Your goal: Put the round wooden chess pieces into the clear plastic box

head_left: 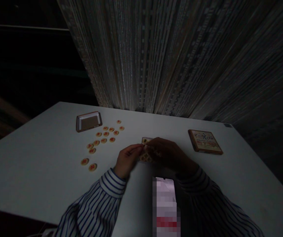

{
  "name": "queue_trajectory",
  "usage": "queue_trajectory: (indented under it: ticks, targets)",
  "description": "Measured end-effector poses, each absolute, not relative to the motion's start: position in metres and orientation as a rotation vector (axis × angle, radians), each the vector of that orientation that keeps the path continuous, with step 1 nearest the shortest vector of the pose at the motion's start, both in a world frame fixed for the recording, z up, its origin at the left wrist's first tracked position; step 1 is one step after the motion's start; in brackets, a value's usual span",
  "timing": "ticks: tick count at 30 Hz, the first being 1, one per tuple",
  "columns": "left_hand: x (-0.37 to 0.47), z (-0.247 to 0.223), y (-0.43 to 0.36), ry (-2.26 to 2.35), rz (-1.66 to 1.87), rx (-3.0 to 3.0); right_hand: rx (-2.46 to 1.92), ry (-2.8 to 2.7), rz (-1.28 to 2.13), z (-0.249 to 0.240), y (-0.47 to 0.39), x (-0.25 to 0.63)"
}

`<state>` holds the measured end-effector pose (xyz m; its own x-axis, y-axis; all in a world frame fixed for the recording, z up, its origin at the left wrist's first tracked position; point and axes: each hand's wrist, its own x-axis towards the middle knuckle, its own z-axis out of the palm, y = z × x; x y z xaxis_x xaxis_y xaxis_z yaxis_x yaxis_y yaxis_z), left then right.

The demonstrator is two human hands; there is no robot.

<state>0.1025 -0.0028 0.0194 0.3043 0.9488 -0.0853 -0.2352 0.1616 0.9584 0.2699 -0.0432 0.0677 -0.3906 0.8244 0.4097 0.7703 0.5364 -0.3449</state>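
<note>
Near the middle of the white table, a small tray of Chinese chess pieces lies partly hidden beneath both hands. My left hand reaches in from the left, thumb and forefinger pinched together over the tray's left side. My right hand, in deep shadow, curls over the tray's right side with its fingertips meeting those of my left. Whatever lies between the fingertips is too small and dark to name. Left of my hands, several loose red-marked Chinese chess pieces are scattered face up.
An open, shallow box part sits at the back left of the white table. To the right lies a printed box. A lit phone is close to me, between my forearms. A striped string curtain hangs behind the table.
</note>
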Motion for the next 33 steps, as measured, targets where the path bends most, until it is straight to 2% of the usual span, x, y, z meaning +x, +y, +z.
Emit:
queue_trajectory:
  ticks: [11, 17, 33]
  targets:
    - [0.100, 0.018, 0.001, 0.995, 1.087, 1.147, -1.410, -2.237, 0.243, 0.084, -0.050, 0.289]
    - [0.100, 0.015, 0.002, 1.052, 1.093, 1.230, -1.462, -2.283, 0.179, 0.078, -0.050, 0.293]
    - [0.099, 0.003, 0.006, 1.129, 1.041, 1.342, -1.677, -2.404, 0.261, 0.073, -0.050, 0.289]
